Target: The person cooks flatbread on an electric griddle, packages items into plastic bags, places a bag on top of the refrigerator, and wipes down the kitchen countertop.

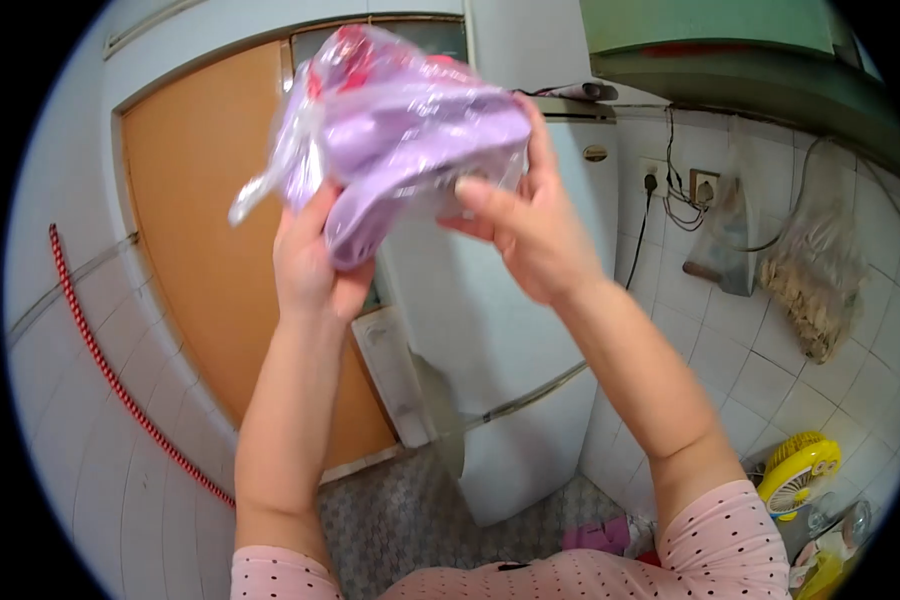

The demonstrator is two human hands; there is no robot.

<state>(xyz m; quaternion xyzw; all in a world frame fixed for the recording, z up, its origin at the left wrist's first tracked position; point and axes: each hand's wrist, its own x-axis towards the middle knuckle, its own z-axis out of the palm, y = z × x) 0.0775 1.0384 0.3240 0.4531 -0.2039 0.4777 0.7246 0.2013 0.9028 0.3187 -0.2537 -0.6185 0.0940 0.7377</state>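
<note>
A clear plastic bag (305, 150) with red patches near its top is held up high, in front of the fridge and the door. Inside it are smooth, curved lilac items (420, 135) that look like slippers, though the shiny wrapping keeps me from being sure. My left hand (315, 255) grips the lower left end of the bundle, its thumb against a rounded lilac end. At the right end, my right hand (520, 220) is wrapped round the bag, with the thumb on the near side and fingers behind. A twisted corner of the bag sticks out at the left.
Behind the bundle stands a pale fridge (490, 330), beside an orange-brown door (200, 220). A red beaded strand (100, 350) runs along the left wall. Plastic bags (815, 270) and plugged-in cords hang at right, above a yellow fan (798, 475). A green cabinet (710, 30) is overhead.
</note>
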